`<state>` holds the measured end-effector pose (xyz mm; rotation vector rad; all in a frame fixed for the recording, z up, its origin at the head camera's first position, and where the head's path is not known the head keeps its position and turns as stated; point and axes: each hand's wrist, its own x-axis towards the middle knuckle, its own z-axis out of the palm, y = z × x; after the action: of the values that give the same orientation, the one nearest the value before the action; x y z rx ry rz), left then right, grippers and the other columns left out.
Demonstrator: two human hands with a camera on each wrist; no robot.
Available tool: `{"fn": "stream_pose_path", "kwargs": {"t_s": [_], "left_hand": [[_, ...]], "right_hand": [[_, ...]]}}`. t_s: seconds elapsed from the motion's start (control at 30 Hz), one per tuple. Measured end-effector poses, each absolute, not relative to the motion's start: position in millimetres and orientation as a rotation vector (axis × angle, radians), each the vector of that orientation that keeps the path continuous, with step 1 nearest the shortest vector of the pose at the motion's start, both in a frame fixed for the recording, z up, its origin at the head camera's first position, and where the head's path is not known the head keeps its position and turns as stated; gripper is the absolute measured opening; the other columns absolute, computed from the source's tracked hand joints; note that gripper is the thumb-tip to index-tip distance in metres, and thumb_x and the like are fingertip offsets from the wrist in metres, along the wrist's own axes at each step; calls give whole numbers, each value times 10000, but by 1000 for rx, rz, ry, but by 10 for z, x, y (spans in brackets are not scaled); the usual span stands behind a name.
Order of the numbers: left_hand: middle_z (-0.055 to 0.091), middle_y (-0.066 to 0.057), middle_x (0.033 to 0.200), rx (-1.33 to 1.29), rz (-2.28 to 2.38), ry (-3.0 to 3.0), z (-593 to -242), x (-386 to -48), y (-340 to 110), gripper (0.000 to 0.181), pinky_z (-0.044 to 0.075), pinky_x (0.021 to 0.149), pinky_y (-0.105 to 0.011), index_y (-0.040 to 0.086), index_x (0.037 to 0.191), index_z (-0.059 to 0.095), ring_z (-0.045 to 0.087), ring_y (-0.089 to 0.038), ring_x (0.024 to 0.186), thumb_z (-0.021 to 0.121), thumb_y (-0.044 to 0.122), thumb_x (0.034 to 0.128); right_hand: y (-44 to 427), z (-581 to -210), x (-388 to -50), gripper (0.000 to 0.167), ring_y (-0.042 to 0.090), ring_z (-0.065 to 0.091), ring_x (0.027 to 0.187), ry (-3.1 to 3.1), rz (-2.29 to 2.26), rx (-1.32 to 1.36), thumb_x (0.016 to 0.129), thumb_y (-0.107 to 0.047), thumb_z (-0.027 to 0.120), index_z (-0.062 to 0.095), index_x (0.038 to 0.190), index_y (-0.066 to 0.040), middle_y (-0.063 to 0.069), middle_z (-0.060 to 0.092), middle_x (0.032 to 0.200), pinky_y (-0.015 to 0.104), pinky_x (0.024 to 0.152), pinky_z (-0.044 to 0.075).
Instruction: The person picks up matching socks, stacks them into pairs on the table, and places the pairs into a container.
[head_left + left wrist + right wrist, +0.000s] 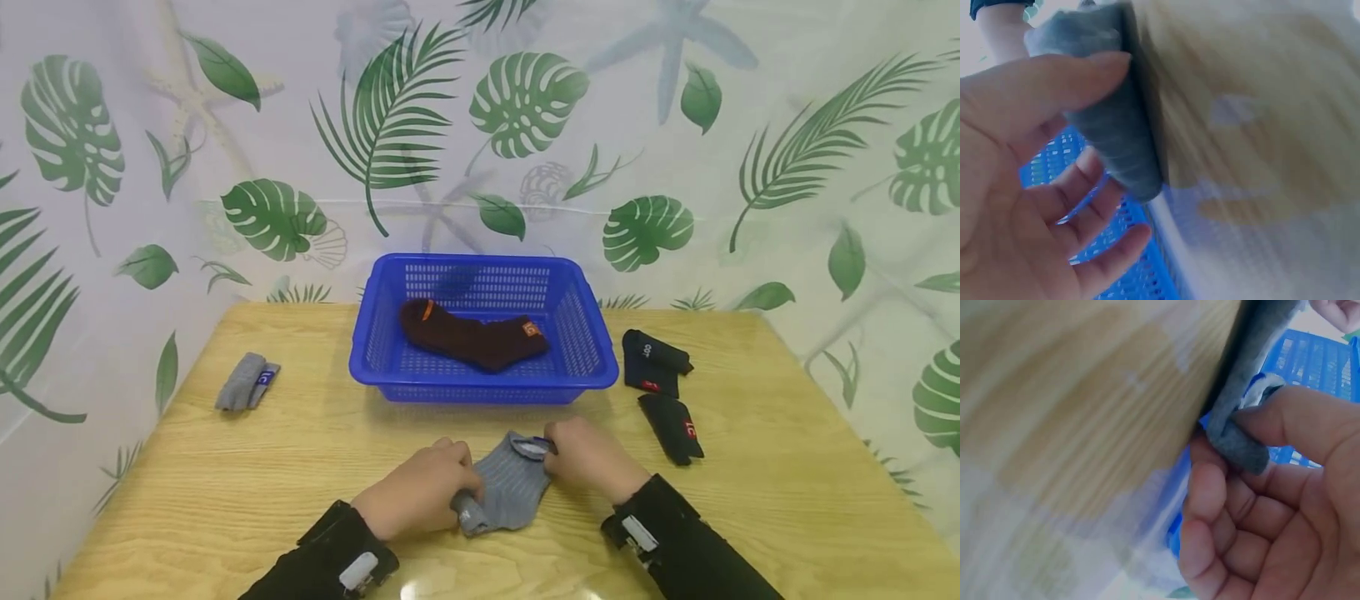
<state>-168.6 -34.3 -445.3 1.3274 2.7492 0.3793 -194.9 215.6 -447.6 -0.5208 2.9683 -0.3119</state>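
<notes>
A grey ribbed ankle sock [513, 485] lies in front of the basket between both hands. My left hand [423, 490] grips its rolled left end, and in the left wrist view the thumb presses on the grey sock [1113, 128] while the lower fingers spread loosely. At the opposite end, my right hand [592, 457] pinches the cuff, whose opening shows a pale inside and a bit of blue. In the right wrist view, a folded edge of the sock [1244, 447] sits between thumb and curled fingers.
Behind the hands stands a blue plastic basket [487, 393] with dark brown socks [480, 340] in it. A folded grey sock [243, 383] lies at the left. Two folded black bundles, one sock [651, 363] behind another sock [671, 427], lie right of the basket. A leaf-patterned sheet [450, 208] hangs behind.
</notes>
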Motion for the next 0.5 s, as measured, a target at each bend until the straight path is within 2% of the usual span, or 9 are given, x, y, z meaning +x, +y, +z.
{"fn": "stream_pose_path", "kwargs": {"t_s": [0.13,0.23,0.3,0.43,0.47,0.5], "left_hand": [[493,52,901,1272,382,2882,-4464,-1699,-461,344,415,705,-296,225,799,658,460,-154,856,680,-59,606],[512,20,837,1182,308,3015,-4458,-1723,-531,246,429,673,-326,189,726,647,495,-179,797,694,-49,683],[532,-10,768,1122,255,3107,-4430,-1725,-522,192,447,637,-339,157,688,637,534,-200,735,694,-21,731],[584,-46,753,1135,183,3209,-4371,-1672,-335,56,491,646,-345,92,749,654,591,-215,717,698,59,757],[610,-61,797,1180,187,3194,-4363,-1645,-268,45,508,695,-346,76,793,665,610,-223,757,700,81,766],[633,-71,879,1221,185,3142,-4363,-1615,-204,111,514,771,-341,61,869,682,624,-225,843,708,122,780]], "right_hand": [[2233,-4438,-1925,165,150,432,566,2948,-256,-413,769,-114,674,537,678,-108,-18,477,639,306,486,352],[2273,-4403,-1898,162,163,464,584,2910,-211,-369,791,-137,683,555,702,-91,2,502,658,329,496,387],[2267,-4368,-1876,149,181,527,639,2913,-152,-375,815,-161,705,606,791,-53,30,549,718,361,536,448],[2127,-4313,-1807,350,279,607,832,3067,-64,-583,799,-188,776,625,1029,27,123,602,909,432,712,520],[2069,-4303,-1782,402,300,610,876,3095,-68,-673,792,-190,785,620,1077,41,143,605,956,438,756,523],[2009,-4298,-1755,438,319,609,931,3098,-77,-767,801,-195,781,611,1122,50,163,606,1012,441,802,521]]}}
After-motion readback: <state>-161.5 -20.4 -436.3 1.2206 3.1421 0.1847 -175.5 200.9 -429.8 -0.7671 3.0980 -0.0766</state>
